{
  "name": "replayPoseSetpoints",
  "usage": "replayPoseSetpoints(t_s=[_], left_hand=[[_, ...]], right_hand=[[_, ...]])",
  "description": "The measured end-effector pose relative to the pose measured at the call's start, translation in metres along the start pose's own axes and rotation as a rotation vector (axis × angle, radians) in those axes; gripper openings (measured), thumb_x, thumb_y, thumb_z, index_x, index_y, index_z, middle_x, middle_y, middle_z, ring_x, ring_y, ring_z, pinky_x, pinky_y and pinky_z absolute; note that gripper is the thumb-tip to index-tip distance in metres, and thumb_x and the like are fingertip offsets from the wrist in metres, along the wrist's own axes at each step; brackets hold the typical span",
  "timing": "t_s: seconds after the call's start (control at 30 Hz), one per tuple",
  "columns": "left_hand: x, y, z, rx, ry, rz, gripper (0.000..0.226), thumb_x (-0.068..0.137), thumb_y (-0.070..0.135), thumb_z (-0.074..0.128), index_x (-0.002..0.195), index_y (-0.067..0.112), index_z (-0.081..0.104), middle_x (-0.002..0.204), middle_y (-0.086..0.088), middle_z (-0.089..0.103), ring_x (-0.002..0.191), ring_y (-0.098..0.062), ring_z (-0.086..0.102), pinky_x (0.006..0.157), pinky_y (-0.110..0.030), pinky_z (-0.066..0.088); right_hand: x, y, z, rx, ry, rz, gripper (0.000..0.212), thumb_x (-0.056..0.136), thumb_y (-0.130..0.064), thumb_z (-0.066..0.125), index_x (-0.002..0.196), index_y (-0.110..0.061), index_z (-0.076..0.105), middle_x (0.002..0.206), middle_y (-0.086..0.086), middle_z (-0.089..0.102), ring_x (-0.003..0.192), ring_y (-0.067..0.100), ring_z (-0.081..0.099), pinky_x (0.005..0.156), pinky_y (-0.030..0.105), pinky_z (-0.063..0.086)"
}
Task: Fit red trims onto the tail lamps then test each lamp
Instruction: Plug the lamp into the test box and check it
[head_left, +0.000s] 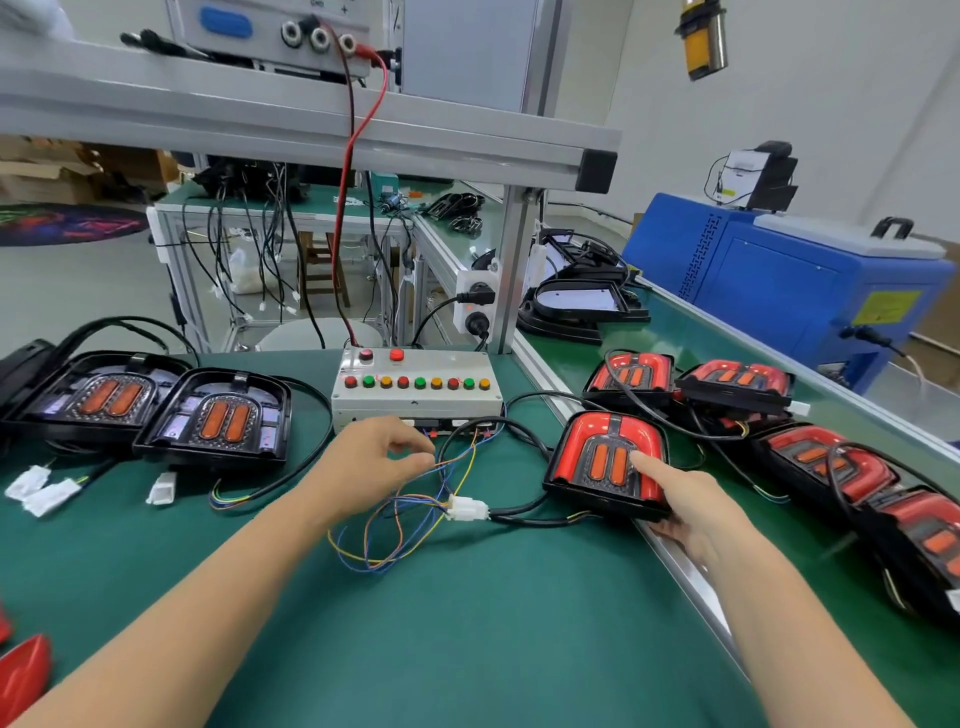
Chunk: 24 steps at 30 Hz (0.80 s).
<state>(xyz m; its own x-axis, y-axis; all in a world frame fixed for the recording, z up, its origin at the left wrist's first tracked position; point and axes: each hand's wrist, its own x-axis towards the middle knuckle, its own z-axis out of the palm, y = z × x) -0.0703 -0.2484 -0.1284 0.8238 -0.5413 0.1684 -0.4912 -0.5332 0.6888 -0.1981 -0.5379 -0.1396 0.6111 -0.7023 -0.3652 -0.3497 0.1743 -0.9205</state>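
Under the right hand — a tail lamp, red-trimmed, twin amber bars.

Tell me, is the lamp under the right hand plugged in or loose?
Plugged in: the lamp's black cable ends at a white connector joined to coloured wires running toward the button box.

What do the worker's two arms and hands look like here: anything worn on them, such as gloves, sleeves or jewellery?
Both forearms are bare to the frame's edge: no sleeves show. The left hand and right hand wear no gloves, and no watch, ring or wristband is visible on either.
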Motion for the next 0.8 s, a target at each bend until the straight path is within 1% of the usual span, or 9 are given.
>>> replayPoseSetpoints(t_s=[0.07,0.1,0.17,0.27,0.33,0.43,0.53,0.63,0.8], left_hand=[[0.000,-0.006,-0.003,0.003,0.034,-0.023,0.009,0.086,0.021,0.066,0.091,0.023,0.073,0.092,0.013,0.063,0.093,-0.009,0.057,0.087,-0.024,0.039],[0.000,-0.009,-0.005,0.009,0.054,-0.034,0.010,0.087,0.020,0.066,0.093,0.022,0.073,0.095,0.011,0.065,0.096,-0.010,0.057,0.089,-0.025,0.040],[0.001,-0.016,-0.009,0.020,0.098,-0.054,0.012,0.087,0.018,0.066,0.096,0.019,0.074,0.101,0.006,0.067,0.100,-0.012,0.058,0.093,-0.027,0.041],[0.002,-0.023,-0.014,0.035,0.180,-0.062,0.013,0.086,0.015,0.065,0.096,0.020,0.073,0.103,0.005,0.065,0.104,-0.015,0.055,0.096,-0.031,0.040],[0.005,-0.027,-0.018,0.060,0.234,-0.062,0.014,0.086,0.013,0.065,0.097,0.018,0.073,0.105,0.002,0.063,0.108,-0.020,0.053,0.097,-0.035,0.039],[0.009,-0.033,-0.020,0.101,0.290,-0.095,0.021,0.087,0.009,0.062,0.106,0.012,0.070,0.117,-0.007,0.060,0.114,-0.026,0.050,0.100,-0.037,0.038],[0.015,-0.037,-0.019,0.169,0.298,-0.150,0.034,0.089,0.005,0.058,0.123,0.008,0.062,0.127,-0.013,0.054,0.117,-0.030,0.048,0.101,-0.038,0.037],[0.019,-0.039,-0.017,0.193,0.312,-0.197,0.047,0.089,-0.001,0.052,0.135,0.007,0.051,0.132,-0.015,0.048,0.118,-0.032,0.046,0.099,-0.043,0.039],[0.023,-0.041,-0.015,0.220,0.317,-0.245,0.064,0.081,-0.011,0.045,0.141,0.011,0.042,0.135,-0.015,0.042,0.118,-0.034,0.043,0.090,-0.042,0.042]], right_hand=[[0.001,0.002,0.003,0.096,-0.036,-0.015,0.027,0.083,-0.025,0.075,0.097,-0.004,0.066,0.079,0.009,0.075,0.070,0.022,0.071,0.065,0.030,0.053],[0.000,0.004,0.006,0.167,-0.066,-0.028,0.023,0.084,-0.021,0.074,0.097,-0.005,0.066,0.079,0.009,0.076,0.068,0.021,0.073,0.064,0.030,0.053],[-0.001,0.009,0.011,0.293,-0.122,-0.068,0.019,0.086,-0.018,0.070,0.101,-0.007,0.064,0.083,0.008,0.076,0.069,0.019,0.073,0.069,0.032,0.053],[-0.004,0.014,0.019,0.383,-0.171,-0.145,0.019,0.088,-0.018,0.067,0.105,-0.012,0.062,0.088,0.004,0.077,0.070,0.014,0.073,0.069,0.031,0.052],[-0.007,0.016,0.022,0.419,-0.222,-0.196,0.024,0.087,-0.020,0.066,0.110,-0.014,0.062,0.097,0.005,0.076,0.079,0.016,0.073,0.072,0.032,0.052],[-0.011,0.021,0.026,0.437,-0.319,-0.237,0.039,0.079,-0.028,0.068,0.116,-0.017,0.062,0.107,0.006,0.074,0.091,0.019,0.073,0.073,0.032,0.055],[-0.013,0.028,0.033,0.470,-0.370,-0.212,0.045,0.075,-0.030,0.068,0.117,-0.015,0.063,0.107,0.008,0.074,0.089,0.019,0.073,0.067,0.029,0.059],[-0.012,0.032,0.036,0.484,-0.381,-0.196,0.052,0.076,-0.030,0.068,0.124,-0.011,0.061,0.111,0.011,0.072,0.091,0.021,0.072,0.068,0.029,0.059],[-0.007,0.034,0.035,0.483,-0.397,-0.205,0.054,0.078,-0.036,0.066,0.125,-0.011,0.062,0.112,0.012,0.072,0.092,0.022,0.072,0.067,0.028,0.059]])
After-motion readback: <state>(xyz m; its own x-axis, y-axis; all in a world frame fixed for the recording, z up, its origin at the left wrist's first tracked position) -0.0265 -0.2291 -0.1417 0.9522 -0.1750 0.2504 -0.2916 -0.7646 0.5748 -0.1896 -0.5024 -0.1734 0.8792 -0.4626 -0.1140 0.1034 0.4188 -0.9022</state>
